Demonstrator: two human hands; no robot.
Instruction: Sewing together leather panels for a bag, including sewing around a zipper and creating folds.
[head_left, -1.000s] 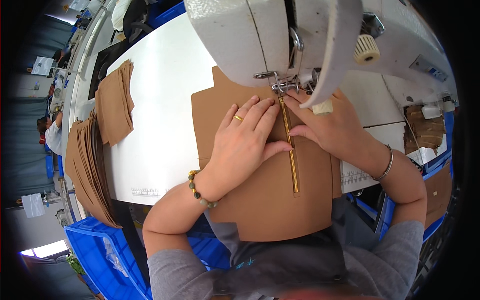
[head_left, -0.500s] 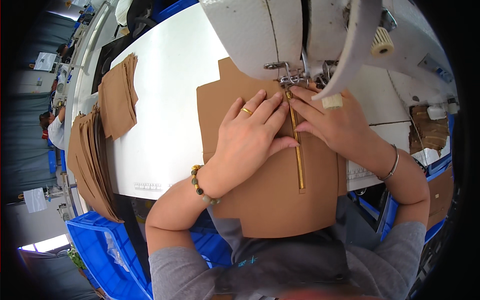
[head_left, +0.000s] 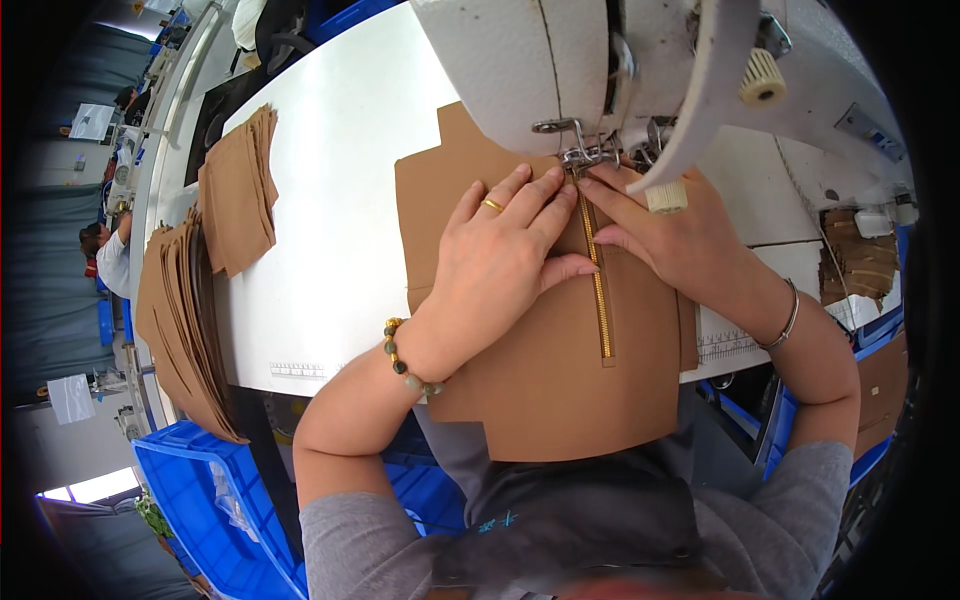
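Observation:
A brown fabric panel (head_left: 560, 400) lies under the sewing machine head (head_left: 500, 80), its near end hanging over the table edge toward my lap. A gold-toothed zipper (head_left: 600, 300) runs lengthwise in it, its far end at the presser foot (head_left: 588, 157). My left hand (head_left: 505, 240) rests flat on the panel left of the zipper, fingers stretched toward the foot, thumb near the teeth. To the right of the zipper, my right hand (head_left: 670, 225) lies on the fabric, fingers extended; some fingertips are hidden beside the foot and the machine's curved white guard.
Stacks of brown fabric pieces (head_left: 238, 190) (head_left: 180, 330) sit on the left of the white table (head_left: 320, 220). A blue crate (head_left: 215, 500) stands below left. More brown pieces (head_left: 858, 260) lie at the far right. Another person (head_left: 115, 255) is at the far left.
The panel and its zipper have moved slightly away from me, further under the presser foot. Both hands stay on the fabric, the left one shifting a little forward with it.

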